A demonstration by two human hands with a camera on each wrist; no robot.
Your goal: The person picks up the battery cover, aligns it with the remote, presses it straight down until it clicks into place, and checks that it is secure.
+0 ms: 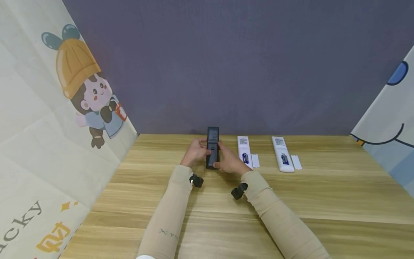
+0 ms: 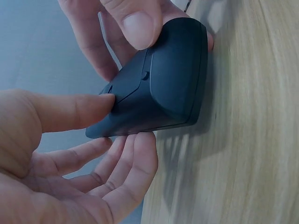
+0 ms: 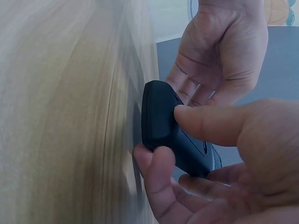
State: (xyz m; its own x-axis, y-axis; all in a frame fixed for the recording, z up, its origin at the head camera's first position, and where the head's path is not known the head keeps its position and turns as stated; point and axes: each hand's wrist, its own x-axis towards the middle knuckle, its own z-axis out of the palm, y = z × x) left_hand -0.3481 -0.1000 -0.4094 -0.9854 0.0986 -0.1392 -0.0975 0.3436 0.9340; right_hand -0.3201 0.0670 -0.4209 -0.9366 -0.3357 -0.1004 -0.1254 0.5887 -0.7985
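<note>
A black remote control [image 1: 212, 135] is held just above the wooden table, its back with the battery cover facing up. My left hand [image 1: 195, 152] grips its left side, thumb on the back near the cover and fingers along the edge. On the opposite side my right hand [image 1: 231, 160] grips it, with its thumb pressed on the lower back. In the left wrist view the cover's seam and a small notch show on the remote [image 2: 180, 74]. The cover sits in place there. From the right wrist, the right fingers curl under the remote's near end [image 3: 158, 114].
Right of the hands lie two white remote controls, one nearer [image 1: 243, 145] and one farther [image 1: 280, 153], backs up with batteries showing. Beside each lies a white battery cover, the nearer [image 1: 256, 160] and the farther [image 1: 296, 162]. A grey wall [image 1: 226, 64] borders the table's back.
</note>
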